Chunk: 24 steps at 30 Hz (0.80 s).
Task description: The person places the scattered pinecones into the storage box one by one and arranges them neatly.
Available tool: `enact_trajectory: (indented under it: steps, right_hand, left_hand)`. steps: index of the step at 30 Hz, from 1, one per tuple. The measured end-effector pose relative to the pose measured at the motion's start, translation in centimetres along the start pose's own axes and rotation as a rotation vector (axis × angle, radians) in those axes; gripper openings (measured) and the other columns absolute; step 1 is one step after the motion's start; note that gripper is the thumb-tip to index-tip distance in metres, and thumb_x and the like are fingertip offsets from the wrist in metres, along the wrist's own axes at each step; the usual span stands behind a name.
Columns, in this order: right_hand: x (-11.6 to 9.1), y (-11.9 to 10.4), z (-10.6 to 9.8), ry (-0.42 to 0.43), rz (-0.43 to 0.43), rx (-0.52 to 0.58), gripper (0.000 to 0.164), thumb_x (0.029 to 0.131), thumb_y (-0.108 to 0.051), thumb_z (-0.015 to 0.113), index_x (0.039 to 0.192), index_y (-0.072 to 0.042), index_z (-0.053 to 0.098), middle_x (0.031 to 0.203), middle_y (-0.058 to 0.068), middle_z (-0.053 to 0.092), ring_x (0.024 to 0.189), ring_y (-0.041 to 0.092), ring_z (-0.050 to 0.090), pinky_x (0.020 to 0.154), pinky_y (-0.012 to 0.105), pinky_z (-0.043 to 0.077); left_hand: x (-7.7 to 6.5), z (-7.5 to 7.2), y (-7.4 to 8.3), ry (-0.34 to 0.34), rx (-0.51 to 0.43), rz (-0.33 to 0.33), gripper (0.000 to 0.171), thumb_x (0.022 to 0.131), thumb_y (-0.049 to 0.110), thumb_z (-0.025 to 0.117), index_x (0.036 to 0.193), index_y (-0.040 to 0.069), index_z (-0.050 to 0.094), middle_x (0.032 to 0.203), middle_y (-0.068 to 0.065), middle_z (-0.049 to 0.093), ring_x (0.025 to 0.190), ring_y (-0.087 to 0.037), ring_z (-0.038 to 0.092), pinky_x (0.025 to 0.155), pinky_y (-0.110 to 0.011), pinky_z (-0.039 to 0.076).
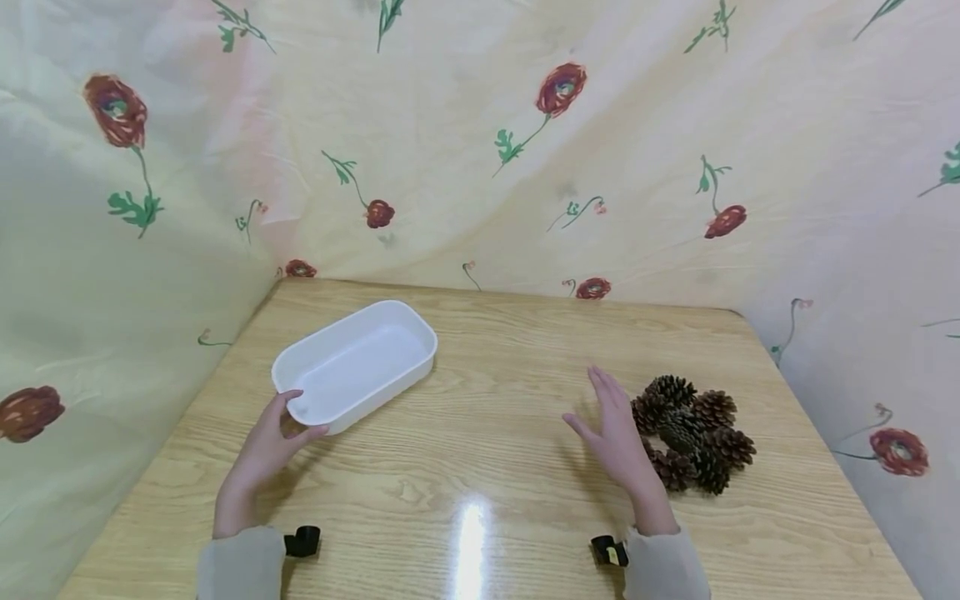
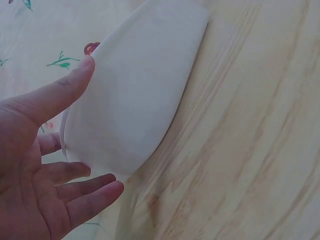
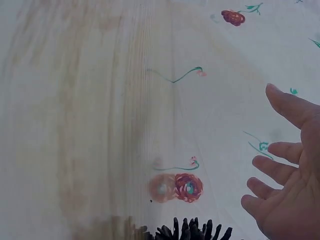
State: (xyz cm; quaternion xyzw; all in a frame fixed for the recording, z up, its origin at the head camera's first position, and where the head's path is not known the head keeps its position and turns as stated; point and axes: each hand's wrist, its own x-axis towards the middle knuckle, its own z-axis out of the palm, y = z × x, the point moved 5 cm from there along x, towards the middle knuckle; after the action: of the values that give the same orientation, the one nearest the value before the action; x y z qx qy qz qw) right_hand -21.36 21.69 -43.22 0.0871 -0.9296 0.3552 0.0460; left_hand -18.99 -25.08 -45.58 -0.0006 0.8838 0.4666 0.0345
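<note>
A white rectangular tub [image 1: 356, 408] with rounded corners and a bare inside stands on the left of the table. My left hand [image 1: 262, 446] holds its near left corner, a finger over the rim and the thumb along the outer side. The left wrist view shows the thumb [image 2: 82, 75] at the tub's rim and the other fingers spread around its end. My right hand [image 1: 618, 433] is held over the table with fingers straight and thumb apart, nothing in it. Right beside it lies a cluster of brown pine cones [image 1: 682, 429], partly covered by that hand and wrist.
The wooden table [image 1: 480, 375] reaches back to a floral cloth [image 1: 450, 125] that hangs behind and along both sides. A bright light reflection shows near the table's front middle. Small black devices [image 1: 303, 542] are worn at both wrists.
</note>
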Motion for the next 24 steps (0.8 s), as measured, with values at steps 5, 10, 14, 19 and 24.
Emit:
enact_trajectory:
  steps: [5, 10, 14, 19, 24]
  right_hand:
    - [-0.6, 0.6, -0.4, -0.014, 0.042, 0.002, 0.084, 0.094, -0.029, 0.064, 0.156, -0.005, 0.012, 0.159, 0.024, 0.018, 0.146, 0.045, 0.013, 0.114, 0.067, 0.019]
    - [-1.2, 1.0, -1.1, -0.013, 0.077, 0.002, 0.084, 0.095, -0.032, 0.063, 0.156, -0.006, 0.012, 0.159, 0.025, 0.017, 0.145, 0.046, 0.016, 0.113, 0.067, 0.021]
    - [-1.7, 1.1, -1.6, -0.013, 0.084, 0.006, 0.085, 0.094, -0.031, 0.064, 0.156, -0.005, 0.011, 0.159, 0.026, 0.017, 0.144, 0.048, 0.018, 0.111, 0.068, 0.024]
    - [-2.3, 1.4, -2.2, -0.004, 0.104, 0.016, 0.085, 0.094, -0.030, 0.065, 0.156, -0.006, 0.012, 0.158, 0.027, 0.017, 0.142, 0.049, 0.022, 0.109, 0.067, 0.029]
    - [-3.0, 1.8, -2.9, 0.011, 0.115, 0.023, 0.086, 0.093, -0.036, 0.064, 0.156, -0.008, 0.012, 0.158, 0.027, 0.017, 0.143, 0.048, 0.019, 0.110, 0.068, 0.025]
  left_hand:
    - [0.0, -0.1, 0.1, -0.017, 0.031, -0.036, 0.086, 0.091, 0.040, 0.066, 0.150, -0.002, 0.019, 0.151, -0.035, 0.028, 0.134, -0.052, 0.038, 0.105, -0.062, 0.040]
    - [0.0, -0.1, 0.1, -0.015, 0.070, -0.042, 0.084, 0.093, 0.043, 0.062, 0.150, -0.001, 0.020, 0.150, -0.035, 0.030, 0.134, -0.052, 0.038, 0.105, -0.067, 0.035]
    - [-0.1, 0.0, 0.1, -0.009, 0.081, -0.042, 0.079, 0.097, 0.043, 0.055, 0.150, -0.002, 0.020, 0.149, -0.036, 0.030, 0.132, -0.052, 0.041, 0.104, -0.065, 0.038]
    - [-0.1, 0.1, 0.2, -0.006, 0.060, -0.043, 0.078, 0.099, 0.043, 0.052, 0.152, -0.001, 0.016, 0.152, -0.035, 0.025, 0.132, -0.051, 0.041, 0.104, -0.064, 0.040]
    - [0.0, 0.2, 0.1, -0.010, 0.049, -0.053, 0.084, 0.098, 0.043, 0.054, 0.155, 0.002, 0.009, 0.155, -0.033, 0.021, 0.133, -0.051, 0.040, 0.104, -0.064, 0.039]
